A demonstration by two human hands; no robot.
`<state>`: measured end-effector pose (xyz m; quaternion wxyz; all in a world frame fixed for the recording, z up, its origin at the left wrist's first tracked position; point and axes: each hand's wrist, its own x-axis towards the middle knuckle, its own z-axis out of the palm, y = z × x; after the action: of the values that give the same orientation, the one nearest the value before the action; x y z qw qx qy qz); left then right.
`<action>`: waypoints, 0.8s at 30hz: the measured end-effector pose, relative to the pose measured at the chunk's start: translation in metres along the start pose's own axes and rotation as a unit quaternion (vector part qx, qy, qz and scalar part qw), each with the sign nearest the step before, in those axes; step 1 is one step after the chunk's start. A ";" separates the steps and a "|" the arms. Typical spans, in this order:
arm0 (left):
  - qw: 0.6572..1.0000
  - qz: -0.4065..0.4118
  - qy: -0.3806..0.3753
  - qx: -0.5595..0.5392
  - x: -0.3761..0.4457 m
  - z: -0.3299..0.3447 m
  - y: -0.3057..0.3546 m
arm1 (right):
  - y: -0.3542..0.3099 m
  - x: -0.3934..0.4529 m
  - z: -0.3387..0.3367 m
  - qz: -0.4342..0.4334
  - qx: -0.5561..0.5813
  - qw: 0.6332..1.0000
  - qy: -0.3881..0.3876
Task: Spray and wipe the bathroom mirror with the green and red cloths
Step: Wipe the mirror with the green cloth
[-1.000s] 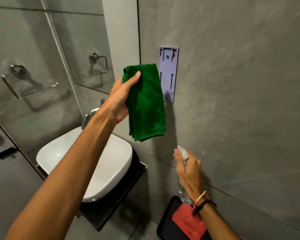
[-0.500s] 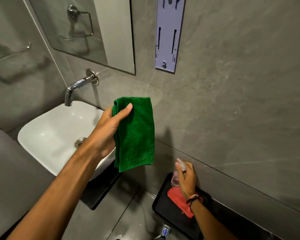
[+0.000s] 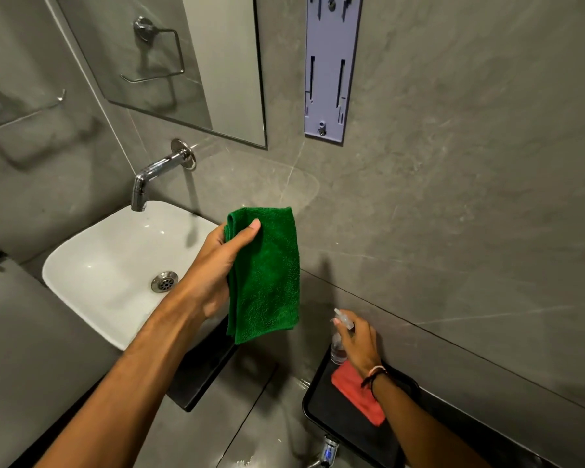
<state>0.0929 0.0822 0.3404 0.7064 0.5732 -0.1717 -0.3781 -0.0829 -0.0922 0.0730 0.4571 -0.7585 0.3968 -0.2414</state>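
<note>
My left hand (image 3: 217, 265) grips a folded green cloth (image 3: 267, 278), which hangs down beside the right edge of the white sink, well below the mirror (image 3: 183, 62) at the top left. Lower right, my right hand (image 3: 358, 339) is closed around a small clear spray bottle (image 3: 339, 342), held upright with its base at the black tray (image 3: 338, 420). A red cloth (image 3: 355, 390) lies on that tray, partly hidden by my right wrist.
A white basin (image 3: 115, 265) with a chrome wall tap (image 3: 156, 173) stands on a black shelf (image 3: 200, 376). A pale bracket plate (image 3: 331, 65) is fixed to the grey tiled wall. A chrome towel ring (image 3: 21, 109) hangs at the left. A small chrome fitting (image 3: 328, 450) sits below the tray.
The view has tilted downward. My left hand has lowered the green cloth from beside the wall bracket to sink level. My right hand has brought the spray bottle down to the tray.
</note>
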 end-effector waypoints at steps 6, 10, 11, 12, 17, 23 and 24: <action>1.000 0.006 -0.006 -0.009 0.001 -0.004 0.004 | 0.007 -0.008 -0.006 0.019 -0.029 0.999 -0.005; 1.000 0.001 -0.012 -0.008 0.002 -0.001 0.003 | 0.010 -0.002 -0.010 0.027 -0.106 0.993 -0.037; 1.000 0.000 -0.013 -0.008 0.003 0.000 0.002 | 0.010 0.001 -0.010 0.024 -0.125 0.991 -0.043; 1.000 0.000 -0.014 -0.008 0.003 0.000 0.002 | 0.009 0.003 -0.010 0.030 -0.142 0.988 -0.056; 1.000 0.006 -0.020 -0.006 0.004 -0.001 0.007 | -0.001 -0.006 -0.020 0.000 -0.188 0.976 -0.105; 0.999 0.021 -0.030 -0.007 0.005 -0.001 0.011 | 0.006 -0.036 -0.018 -0.024 -0.208 0.960 -0.184; 0.999 0.019 -0.031 -0.006 0.006 0.000 0.011 | 0.008 -0.041 -0.016 -0.029 -0.216 0.957 -0.192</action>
<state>0.1005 0.0791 0.3493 0.7113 0.5532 -0.2025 -0.3834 -0.1207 -0.0686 0.0737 0.3431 -0.8824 0.3216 -0.0130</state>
